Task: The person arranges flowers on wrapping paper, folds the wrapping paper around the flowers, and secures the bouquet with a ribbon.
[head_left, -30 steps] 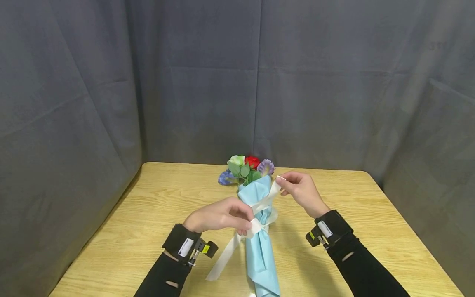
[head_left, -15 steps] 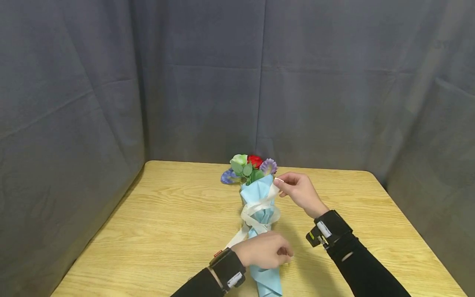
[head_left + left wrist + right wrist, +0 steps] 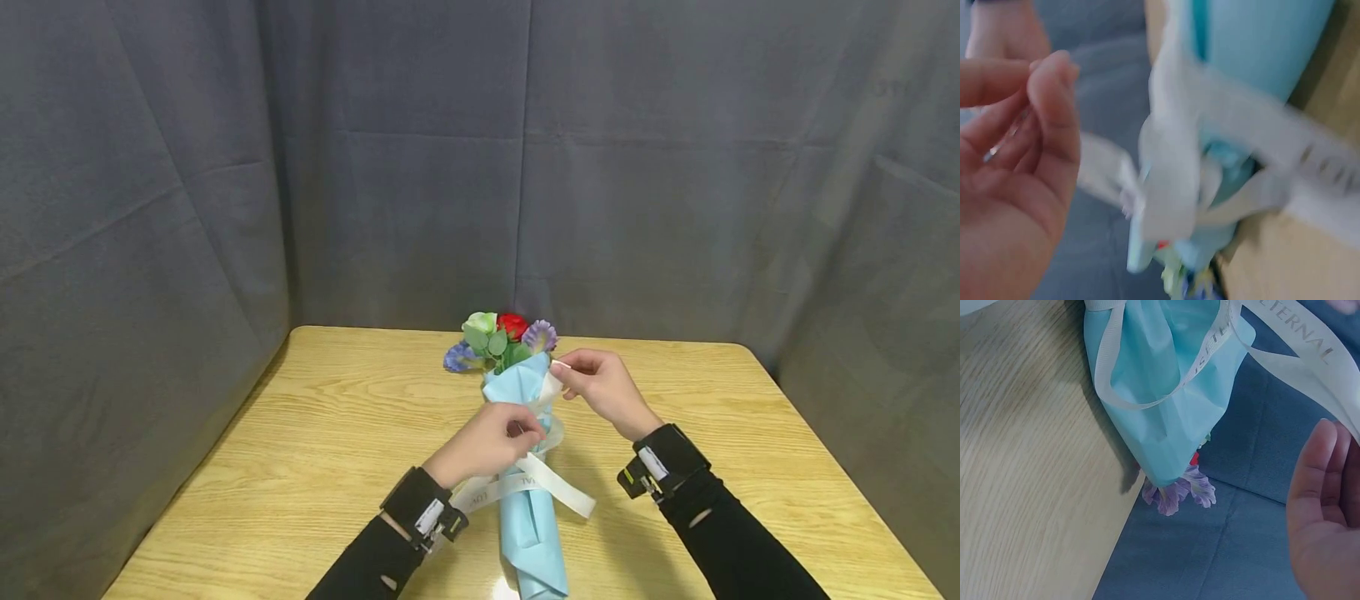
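Observation:
A bouquet [image 3: 532,537] wrapped in light blue paper lies lengthwise on the table, flowers at the far end. White printed ribbon [image 3: 558,483] is looped around its middle. One ribbon tail lies across the wrap toward the right; another runs left beneath the left wrist. My right hand [image 3: 607,392], right of the wrap's top, pinches a ribbon end between thumb and fingers. Above the wrap's middle, my left hand [image 3: 487,442] has curled fingers; in the left wrist view the thumb and index tips [image 3: 1054,78] meet with no ribbon visible between them. That view is blurred.
Green, red, purple and blue flowers [image 3: 495,337] stick out near the far edge of the wooden table [image 3: 360,392]. Grey cloth [image 3: 405,208] hangs behind the table and along both sides.
My left hand crossed over the wrap to the lower right, then came back up and left. A ribbon tail now lies across the wrap to the right. The right hand barely moved.

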{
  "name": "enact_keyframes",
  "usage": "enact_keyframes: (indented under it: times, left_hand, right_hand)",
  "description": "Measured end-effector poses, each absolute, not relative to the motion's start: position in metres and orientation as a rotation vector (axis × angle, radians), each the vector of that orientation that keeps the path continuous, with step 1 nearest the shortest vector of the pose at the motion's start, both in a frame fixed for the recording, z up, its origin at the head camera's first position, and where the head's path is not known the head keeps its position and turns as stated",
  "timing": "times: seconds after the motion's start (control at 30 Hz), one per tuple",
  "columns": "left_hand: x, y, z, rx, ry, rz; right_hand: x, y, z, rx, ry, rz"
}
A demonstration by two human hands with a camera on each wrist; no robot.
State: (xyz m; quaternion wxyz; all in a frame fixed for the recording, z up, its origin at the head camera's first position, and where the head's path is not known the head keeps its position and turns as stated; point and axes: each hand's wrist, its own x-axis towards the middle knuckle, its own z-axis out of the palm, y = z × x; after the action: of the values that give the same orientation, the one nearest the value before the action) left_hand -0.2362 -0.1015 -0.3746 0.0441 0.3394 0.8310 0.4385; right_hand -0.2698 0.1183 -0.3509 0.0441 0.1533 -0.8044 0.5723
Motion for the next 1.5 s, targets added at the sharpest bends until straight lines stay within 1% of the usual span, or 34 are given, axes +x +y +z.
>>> enact_keyframes:
  times: [0.17, 0.3, 0.47, 0.57, 0.73, 0.87, 1.0, 1.33, 1.5]
  left_hand:
    - [-0.251, -0.112, -0.358, 0.913, 2.713, 1.498]
    - [-0.258, -0.110, -0.351, 0.860, 2.749, 1.492]
    - [-0.262, -0.105, -0.346, 0.861, 2.721, 1.453]
    - [-0.263, -0.104, -0.344, 0.905, 2.717, 1.470]
    - [-0.264, -0.110, -0.345, 0.942, 2.715, 1.528]
    - [-0.264, -0.119, -0.348, 0.896, 2.713, 1.587]
    - [-0.262, -0.127, -0.347, 0.859, 2.711, 1.653]
    - [-0.260, -0.132, -0.342, 0.875, 2.680, 1.764]
    - [-0.259, -0.134, -0.346, 0.876, 2.670, 1.753]
  right_hand:
    - [-0.269, 0.115, -0.347, 0.490, -2.480, 1.703]
    - [-0.267, 0.112, -0.343, 0.542, -2.500, 1.669]
    - [-0.263, 0.104, -0.336, 0.635, -2.506, 1.662]
    - [-0.260, 0.099, -0.331, 0.674, -2.506, 1.641]
    - [-0.258, 0.096, -0.330, 0.671, -2.492, 1.659]
    - [-0.257, 0.098, -0.341, 0.654, -2.524, 1.652]
    - [-0.255, 0.097, -0.359, 0.681, -2.653, 1.490]
    - [-0.246, 0.072, -0.399, 0.818, -2.945, 1.099]
    - [-0.244, 0.071, -0.409, 0.862, -2.923, 1.043]
